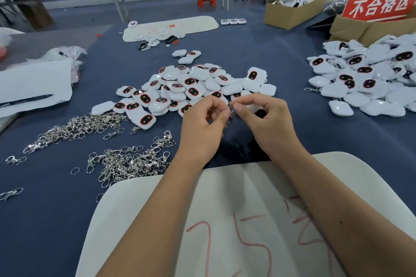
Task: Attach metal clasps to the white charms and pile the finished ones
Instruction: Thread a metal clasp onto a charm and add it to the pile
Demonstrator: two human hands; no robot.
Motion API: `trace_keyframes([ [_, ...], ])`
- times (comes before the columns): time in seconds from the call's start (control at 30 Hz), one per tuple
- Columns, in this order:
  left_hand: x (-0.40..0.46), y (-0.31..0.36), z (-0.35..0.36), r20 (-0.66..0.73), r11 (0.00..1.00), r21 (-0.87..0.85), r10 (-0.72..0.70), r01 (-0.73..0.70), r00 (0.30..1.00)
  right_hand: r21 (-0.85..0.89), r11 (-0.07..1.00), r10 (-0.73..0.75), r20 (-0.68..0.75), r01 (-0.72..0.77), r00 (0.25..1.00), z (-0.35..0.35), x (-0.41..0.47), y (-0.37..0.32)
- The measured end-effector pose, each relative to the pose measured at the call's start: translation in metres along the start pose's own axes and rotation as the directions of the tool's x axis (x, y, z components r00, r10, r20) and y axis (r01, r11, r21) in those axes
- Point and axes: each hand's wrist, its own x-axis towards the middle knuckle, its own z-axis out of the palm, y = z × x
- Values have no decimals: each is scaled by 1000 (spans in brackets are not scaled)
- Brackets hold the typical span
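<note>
Forearms resting on the white pad (225, 220) to keep steady. My left hand (202, 123) pinches a clasp (230, 114) against the charm (258, 111) curled in my right hand (267, 119). Loose clasps (126, 162) sit left for quick grabs, blank charms (191, 87) just beyond, finished pile (364, 78) far right.

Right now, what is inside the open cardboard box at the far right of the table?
The cardboard box holds white charms, some with dark oval faces, heaped up to its rim. What lies under that top layer is covered, and clasps cannot be made out there.
</note>
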Motion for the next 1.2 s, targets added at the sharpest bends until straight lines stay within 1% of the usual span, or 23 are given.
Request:
trace_keyframes([
  [0.07, 0, 0, 0, 19, 1000, 4, 3, -3, 1000, -67, 997, -41, -8, 40, 999, 1, 0, 0],
  [0.13, 0, 0, 0, 38, 999, -38, -8, 10, 999, -109, 990, -89, -13, 87, 996, 1, -1, 0],
  [0.3, 1, 0, -2, 87, 990, -143, -6, 19, 996, -96, 986, -136, -3, 135, 991, 0, -2, -3],
  [0.43, 1, 1, -3, 105, 990, -140, 0, 15, 994, -98, 984, -148, 8, 148, 989, 0, -2, -3],
  [0.53, 1, 1, -2, 87, 993, -115, 16, -6, 996, -94, 980, -175, 11, 175, 984, 0, -2, -4],
  [0.63, 0, 2, 1, 58, 997, -62, 55, -51, 997, -122, 962, -248, -11, 245, 969, 0, -3, -5],
  [0.8, -2, 2, 4, -17, 972, 140, 191, -186, 982, -285, 879, -415, -62, 382, 908, 2, -4, -5],
  [0.9, -1, 2, 1, -21, 946, 205, 259, -250, 966, -351, 831, -482, -69, 431, 873, 3, -3, -4],
  [1.03, -3, 1, 2, -37, 938, 214, 285, -271, 958, -343, 819, -503, -43, 460, 863, 4, -3, -3],
  [1.2, -2, 1, 6, -79, 946, 206, 271, -250, 959, -257, 882, -427, -83, 394, 901, 6, -5, -6],
])
